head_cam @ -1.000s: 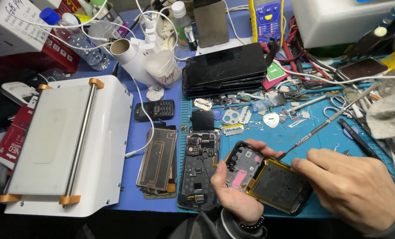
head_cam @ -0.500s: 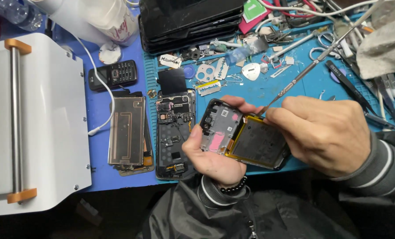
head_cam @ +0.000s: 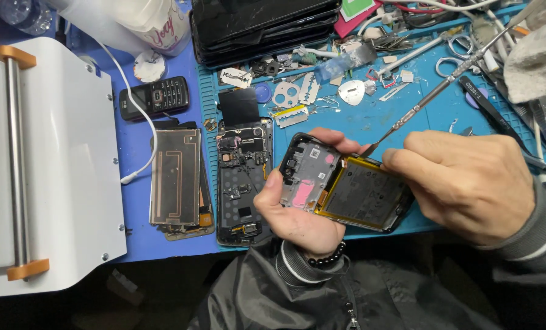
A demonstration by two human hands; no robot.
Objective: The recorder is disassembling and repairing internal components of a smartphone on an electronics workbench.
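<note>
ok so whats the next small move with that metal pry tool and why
Probably ease the metal pry tool tip a little further along the top edge of the battery. The right hand holds the tip at that edge, beside the grey cover plate, while the left hand cradles the opened phone. The battery looks seated in its frame.

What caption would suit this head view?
Left hand cradles an opened smartphone while right hand works a metal spudger at its edge.

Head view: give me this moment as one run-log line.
left hand: holds opened phone | right hand: holds metal pry tool, tip at phone's upper edge | below: blue mat | beside: stripped phone frame
</note>
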